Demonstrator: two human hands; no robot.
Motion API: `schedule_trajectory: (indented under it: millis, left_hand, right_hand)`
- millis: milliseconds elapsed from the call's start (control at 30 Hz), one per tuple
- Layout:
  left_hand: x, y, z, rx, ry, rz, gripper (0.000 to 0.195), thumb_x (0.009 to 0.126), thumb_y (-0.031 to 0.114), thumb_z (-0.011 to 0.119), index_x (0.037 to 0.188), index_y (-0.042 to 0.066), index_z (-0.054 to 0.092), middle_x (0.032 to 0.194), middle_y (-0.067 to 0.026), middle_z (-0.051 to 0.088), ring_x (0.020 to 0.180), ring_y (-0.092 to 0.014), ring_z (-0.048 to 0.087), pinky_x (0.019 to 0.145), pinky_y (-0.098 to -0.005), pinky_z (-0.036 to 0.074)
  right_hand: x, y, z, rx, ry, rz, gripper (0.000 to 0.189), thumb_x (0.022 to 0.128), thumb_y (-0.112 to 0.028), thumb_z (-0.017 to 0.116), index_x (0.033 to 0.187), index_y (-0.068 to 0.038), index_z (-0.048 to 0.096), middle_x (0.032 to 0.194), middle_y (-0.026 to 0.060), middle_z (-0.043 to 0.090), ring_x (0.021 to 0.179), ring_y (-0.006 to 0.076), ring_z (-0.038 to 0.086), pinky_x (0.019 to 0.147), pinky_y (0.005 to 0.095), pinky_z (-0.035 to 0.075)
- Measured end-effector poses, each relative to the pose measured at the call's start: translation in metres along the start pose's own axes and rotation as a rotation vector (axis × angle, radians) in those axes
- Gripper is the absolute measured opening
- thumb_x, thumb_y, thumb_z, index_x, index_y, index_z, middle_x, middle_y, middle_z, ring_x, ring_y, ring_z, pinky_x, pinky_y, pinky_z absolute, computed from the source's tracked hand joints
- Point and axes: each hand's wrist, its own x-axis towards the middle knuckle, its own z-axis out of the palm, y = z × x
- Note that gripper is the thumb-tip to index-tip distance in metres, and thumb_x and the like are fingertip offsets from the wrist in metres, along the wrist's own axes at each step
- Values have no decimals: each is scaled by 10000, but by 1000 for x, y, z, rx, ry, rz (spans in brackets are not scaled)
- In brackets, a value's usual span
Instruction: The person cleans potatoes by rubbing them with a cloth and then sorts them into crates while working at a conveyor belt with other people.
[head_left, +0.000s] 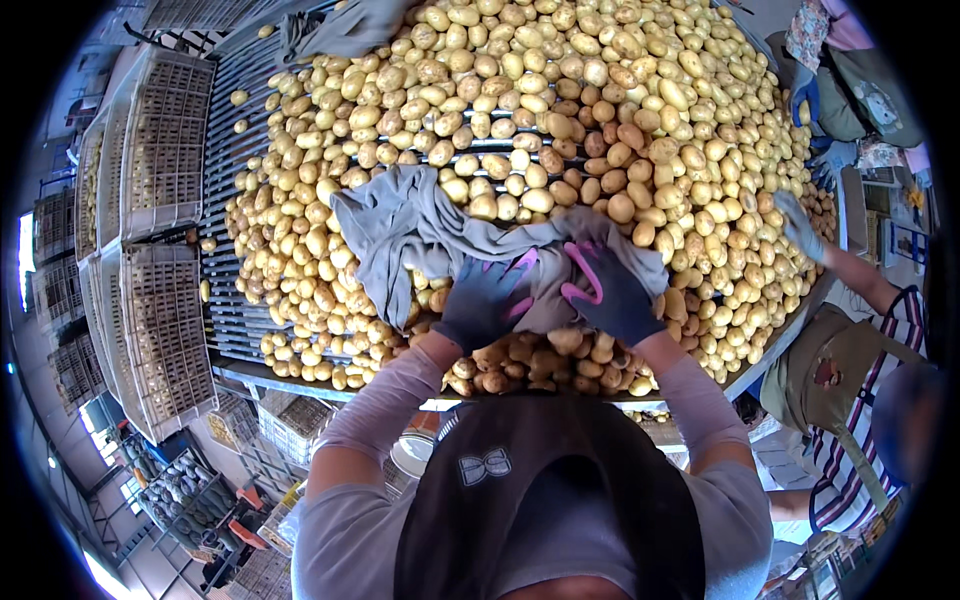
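A crumpled grey cloth (420, 217) lies over a heap of yellow-brown potatoes (322, 217) in front of me. My left hand (480, 300), in a dark glove with pink between the fingers, rests palm down on the cloth's near part. Beside it, my right hand (615, 292) presses on the cloth's right part in a matching glove. Fingers and thumbs are spread on both hands. Whatever lies under the palms is hidden. Browner potatoes (540, 356) sit between my wrists and the table's near edge.
The potatoes lie on a slatted metal roller table (232, 300). Stacked plastic crates (169, 142) stand along its left end. A co-worker's gloved hand (799, 225) reaches in from the right; another person's gloved hand (806, 97) is farther back. A grey-gloved hand (360, 30) with cloth shows at the far edge.
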Motion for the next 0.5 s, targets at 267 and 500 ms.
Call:
schedule_trajectory:
  millis: [267,500]
  left_hand:
    - [131,-86,42,0,59,-48,691,1041,334,545,1667,107,361,1483,-232,588,1350,-424,567,1161,-528,415]
    - [216,-115,37,162,228,-229,700,1024,295,542,1665,101,336,1478,-198,600,1320,-420,577,1122,-606,407]
  right_hand:
    - [114,54,32,-80,62,59,726,977,-126,640,1646,-41,371,1685,260,355,1581,456,277,1311,492,234]
    - [223,137,48,-65,209,-91,791,900,-18,572,1646,44,314,1698,328,279,1613,425,241,1342,407,206]
